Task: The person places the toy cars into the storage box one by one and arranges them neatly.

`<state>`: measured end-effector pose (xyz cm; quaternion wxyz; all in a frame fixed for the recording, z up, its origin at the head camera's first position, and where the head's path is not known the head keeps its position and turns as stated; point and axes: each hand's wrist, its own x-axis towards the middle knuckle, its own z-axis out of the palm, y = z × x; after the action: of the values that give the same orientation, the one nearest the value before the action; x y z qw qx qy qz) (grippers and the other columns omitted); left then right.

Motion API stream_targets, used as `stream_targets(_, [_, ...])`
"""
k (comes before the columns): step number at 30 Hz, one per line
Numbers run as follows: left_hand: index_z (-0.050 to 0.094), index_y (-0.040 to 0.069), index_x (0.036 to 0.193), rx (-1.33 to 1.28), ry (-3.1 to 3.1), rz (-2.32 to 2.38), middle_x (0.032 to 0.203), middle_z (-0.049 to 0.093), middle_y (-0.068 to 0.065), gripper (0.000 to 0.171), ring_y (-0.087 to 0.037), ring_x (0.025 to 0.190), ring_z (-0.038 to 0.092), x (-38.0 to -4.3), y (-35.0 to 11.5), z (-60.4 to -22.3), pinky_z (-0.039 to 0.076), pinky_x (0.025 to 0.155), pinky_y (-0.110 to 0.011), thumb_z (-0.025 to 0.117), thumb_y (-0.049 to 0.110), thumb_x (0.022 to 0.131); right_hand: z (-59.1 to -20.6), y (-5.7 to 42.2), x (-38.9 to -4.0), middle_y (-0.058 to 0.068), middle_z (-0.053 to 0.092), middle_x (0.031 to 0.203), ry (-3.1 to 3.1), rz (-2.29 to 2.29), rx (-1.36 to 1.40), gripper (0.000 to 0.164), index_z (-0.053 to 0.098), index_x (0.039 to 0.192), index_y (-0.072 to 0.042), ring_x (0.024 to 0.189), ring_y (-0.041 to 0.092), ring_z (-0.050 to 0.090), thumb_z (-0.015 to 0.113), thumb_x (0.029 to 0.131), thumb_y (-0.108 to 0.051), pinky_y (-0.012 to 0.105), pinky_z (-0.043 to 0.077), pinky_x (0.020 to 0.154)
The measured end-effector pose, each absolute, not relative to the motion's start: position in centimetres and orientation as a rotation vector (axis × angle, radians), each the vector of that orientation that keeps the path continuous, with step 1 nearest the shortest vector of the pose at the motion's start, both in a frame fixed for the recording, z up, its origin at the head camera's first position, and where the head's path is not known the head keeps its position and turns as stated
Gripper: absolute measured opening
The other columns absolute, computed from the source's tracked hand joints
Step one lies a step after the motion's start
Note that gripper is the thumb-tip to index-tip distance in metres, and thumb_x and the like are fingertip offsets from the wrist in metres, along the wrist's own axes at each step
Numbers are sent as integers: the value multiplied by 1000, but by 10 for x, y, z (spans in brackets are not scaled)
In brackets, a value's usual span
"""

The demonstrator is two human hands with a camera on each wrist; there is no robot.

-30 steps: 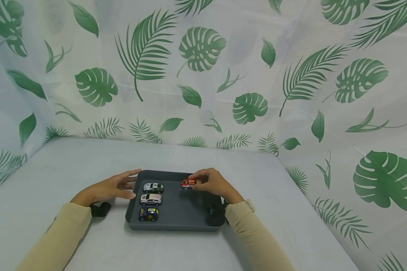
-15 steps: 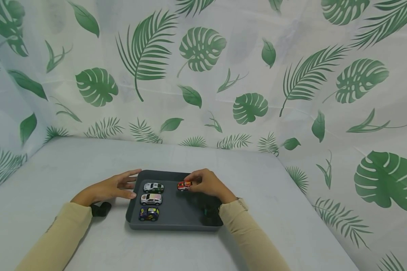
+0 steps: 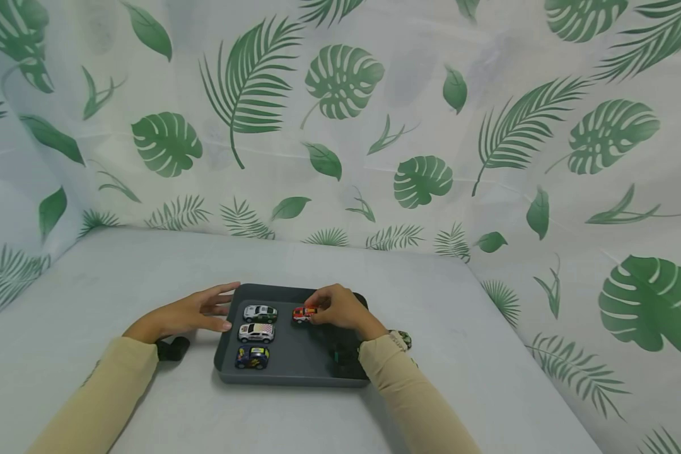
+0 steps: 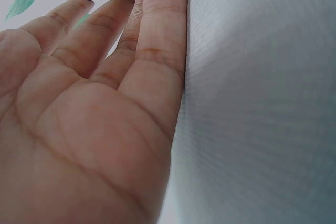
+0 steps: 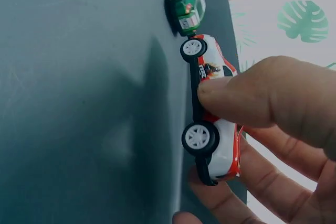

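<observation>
A grey tray (image 3: 295,380) lies before me, with white-and-green (image 3: 260,313), white (image 3: 256,333) and dark blue-and-yellow (image 3: 252,357) toy cars in a column along its left side. Thumb and fingers of my right hand (image 3: 340,310) pinch a red-and-white toy car (image 3: 303,314) close over the tray's floor, right of the white-and-green one. Seen from the right wrist, the thumb presses the side of the toy car (image 5: 218,140) between its wheels. My left hand (image 3: 190,313) stands at the tray's left wall, fingers extended and thumb at the rim.
A black device (image 3: 173,349) sits at my left wrist. Another dark device (image 3: 343,357) hangs below my right wrist, over the tray. Something camouflage-patterned (image 3: 401,338) shows beside the right cuff. A leaf-printed cloth (image 3: 340,139) rises behind the white table (image 3: 164,258).
My right hand has moved left and slightly down with the red-and-white toy car, nearer the column of cars. The left hand stays at the tray's wall. The head view has shifted slightly.
</observation>
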<state>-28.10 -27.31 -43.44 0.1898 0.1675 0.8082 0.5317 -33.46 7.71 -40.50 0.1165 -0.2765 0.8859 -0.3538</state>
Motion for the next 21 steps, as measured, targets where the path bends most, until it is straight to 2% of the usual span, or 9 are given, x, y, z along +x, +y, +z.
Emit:
stream_targets(4, [13, 2, 173, 482, 2279, 1494, 169, 22, -41, 106, -62, 152, 32, -280, -274, -435, 34, 117, -75, 84, 24, 98, -407, 73, -333, 8, 79, 108, 2625, -1014, -781, 25, 80, 114, 0, 93, 15, 69, 86, 91, -1, 36, 59, 86])
stream_targets(13, [13, 2, 173, 467, 2269, 1496, 170, 22, -40, 106, -62, 152, 32, -282, -274, -434, 34, 118, -75, 84, 23, 97, -413, 68, -332, 6, 79, 106, 2648, -1041, -756, 24, 82, 114, -2, 87, 13, 63, 87, 90, -2, 35, 57, 83])
stream_targets(17, [12, 2, 173, 467, 2263, 1500, 170, 21, -41, 106, -62, 152, 32, -282, -273, -433, 34, 117, -75, 84, 22, 97, -416, 65, -333, 6, 79, 106, 2660, -1037, -735, 24, 82, 115, -3, 89, 13, 65, 86, 91, -2, 37, 57, 86])
stream_targets(21, [12, 1, 173, 467, 2262, 1501, 170, 21, -41, 106, -62, 152, 32, -281, -273, -433, 35, 117, -75, 84, 22, 97, -418, 63, -332, 9, 80, 109, 2669, -1029, -739, 25, 82, 116, -2, 94, 19, 70, 85, 92, -1, 40, 60, 87])
